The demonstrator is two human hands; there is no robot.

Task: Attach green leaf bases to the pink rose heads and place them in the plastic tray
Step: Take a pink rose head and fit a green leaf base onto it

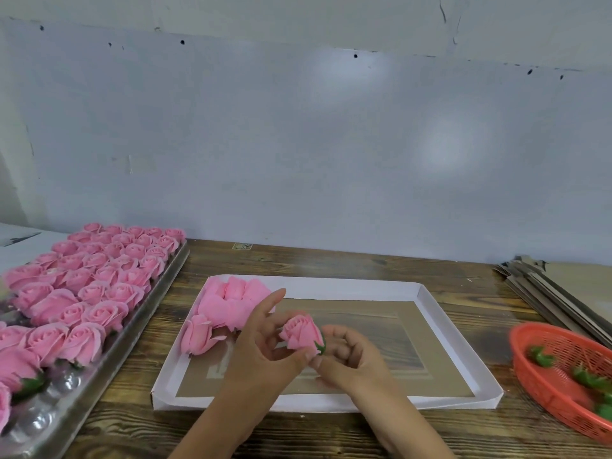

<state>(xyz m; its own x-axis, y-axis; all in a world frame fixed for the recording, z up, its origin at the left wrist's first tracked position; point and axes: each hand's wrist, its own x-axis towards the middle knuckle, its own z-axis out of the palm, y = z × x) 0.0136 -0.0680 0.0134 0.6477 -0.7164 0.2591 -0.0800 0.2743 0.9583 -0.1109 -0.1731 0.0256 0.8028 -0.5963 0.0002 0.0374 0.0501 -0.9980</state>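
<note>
Most of the view is taken by a pale grey-blue wall [298,144], scuffed, with small dark marks and two soft patches of light. Below it runs a dark-grained wooden tabletop [331,432]. On its left side lies a long clear plastic tray [159,293] with moulded round cups, most of them filled with rows of finished pink roses [99,276]; a few cups at the near end are bare. In the middle sits a shallow white cardboard lid [457,342] with a brown inner face, holding a small heap of loose pink rose heads [228,303] in its far left corner. At the right edge of the table are a stack of flat brown cardboard sheets [556,293] and, nearer, a round orange plastic mesh basket [536,369] holding several green leaf bases [543,357].

Above the cardboard lid, both hands hold a single pink rose head [302,332]. Its long axis lies tilted, the petal tip pointing up and to the left, the base down and to the right, where a green leaf base [320,346] shows against it. The left hand [265,346] pinches the flower between thumb and curled fingers, its forefinger stretched out straight above. The right hand [351,359] has its fingers curled at the base end, its thumb tip meeting the left thumb just beneath the leaf base.
</note>
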